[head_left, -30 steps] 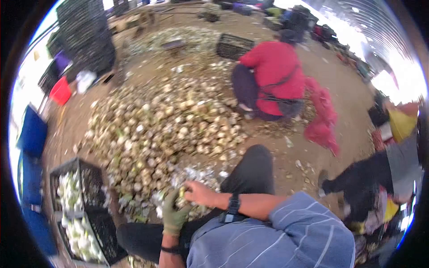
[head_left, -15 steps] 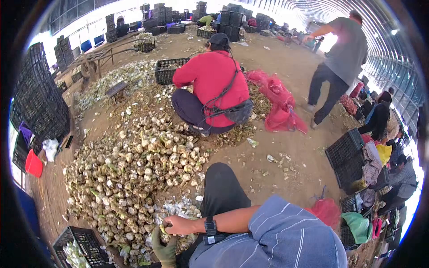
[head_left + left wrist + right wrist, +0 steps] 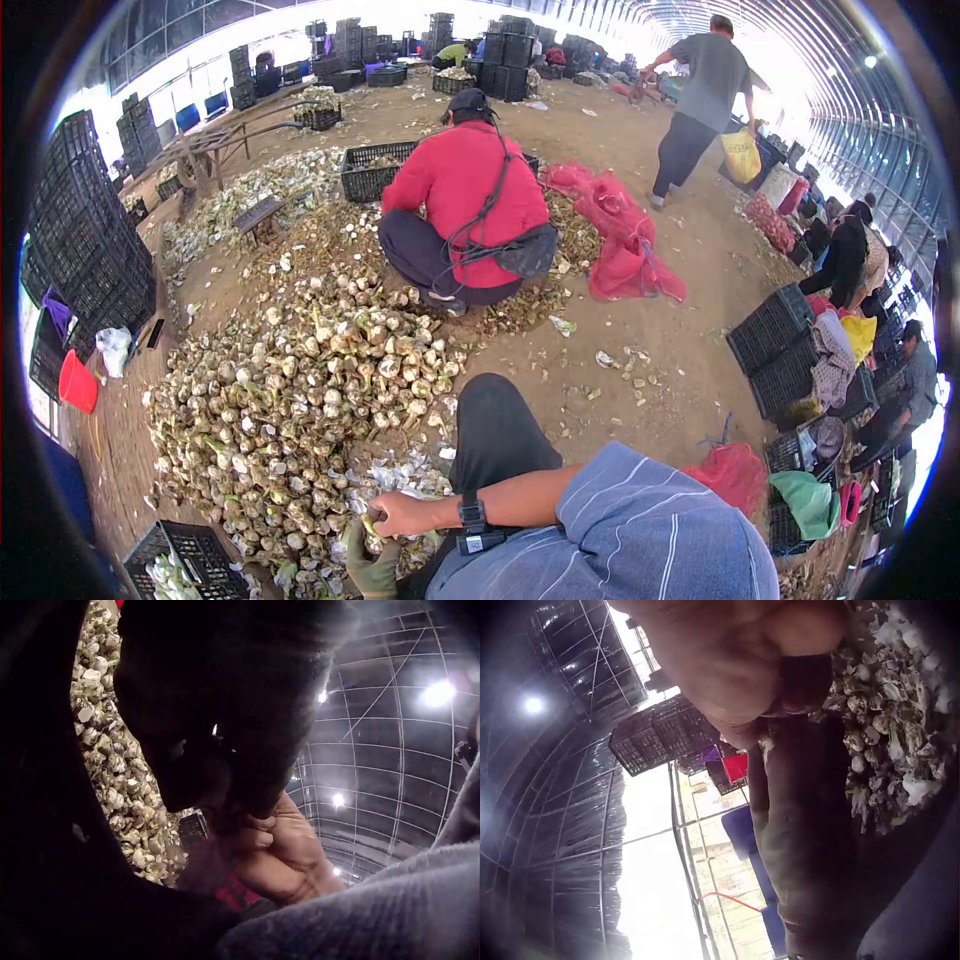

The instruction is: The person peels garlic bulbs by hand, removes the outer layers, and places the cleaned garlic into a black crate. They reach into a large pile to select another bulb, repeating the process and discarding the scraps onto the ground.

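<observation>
In the head view, the gloved left hand (image 3: 372,568) curls round a small pale bulb (image 3: 374,545) at the bottom centre. The bare right hand (image 3: 402,514) meets it from the right, fingertips pinching the bulb's yellow-green upper part. Dark glove (image 3: 225,697) fills much of the left wrist view, with the right hand's curled fingers (image 3: 264,859) against it. The right wrist view shows the right hand (image 3: 735,660) above the shadowed glove (image 3: 802,832); most of the bulb is hidden there. A heap of bulbs (image 3: 290,400) lies beside the hands.
Beside the heap, a person in red (image 3: 465,210) squats near a black crate (image 3: 368,183). One crate (image 3: 205,560) with white bulbs stands lower left; red net sacks (image 3: 630,245) lie right of the squatting person. Stacked crates (image 3: 90,230) stand left.
The head view has swung to show more of the hall. The person in grey has walked farther off, a yellow bag now visible in one hand. Both hands remain together at the bulb.
</observation>
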A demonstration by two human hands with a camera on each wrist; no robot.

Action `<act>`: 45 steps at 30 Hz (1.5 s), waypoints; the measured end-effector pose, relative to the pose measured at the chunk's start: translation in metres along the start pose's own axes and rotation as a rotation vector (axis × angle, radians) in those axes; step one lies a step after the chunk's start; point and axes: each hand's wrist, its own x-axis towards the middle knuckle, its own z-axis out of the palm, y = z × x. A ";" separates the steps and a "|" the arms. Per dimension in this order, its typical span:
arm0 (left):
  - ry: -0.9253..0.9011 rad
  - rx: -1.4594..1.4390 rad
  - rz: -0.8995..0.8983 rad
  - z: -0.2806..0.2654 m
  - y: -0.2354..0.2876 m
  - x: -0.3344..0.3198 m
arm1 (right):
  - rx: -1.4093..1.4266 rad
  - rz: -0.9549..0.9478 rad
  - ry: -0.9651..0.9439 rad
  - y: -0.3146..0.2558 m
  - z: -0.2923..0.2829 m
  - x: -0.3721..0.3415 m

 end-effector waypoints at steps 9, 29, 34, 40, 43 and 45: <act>0.031 -0.345 -0.282 -0.001 0.029 -0.003 | -0.108 -0.050 -0.027 -0.014 -0.005 0.000; 0.116 -0.941 -0.444 -0.018 -0.028 -0.014 | -0.252 -0.304 -0.136 -0.002 -0.007 0.008; 0.050 -0.838 -0.478 -0.008 -0.001 -0.004 | -0.291 -0.317 -0.106 0.003 -0.008 0.002; 0.113 -0.903 -0.291 -0.015 -0.002 -0.007 | -0.115 -0.095 -0.080 -0.004 0.003 0.010; -0.013 -0.882 -0.272 -0.029 -0.002 -0.012 | 0.137 0.090 -0.039 -0.016 -0.009 0.015; -0.011 -0.865 -0.265 -0.029 -0.002 -0.015 | 0.281 0.127 0.061 -0.027 -0.016 0.019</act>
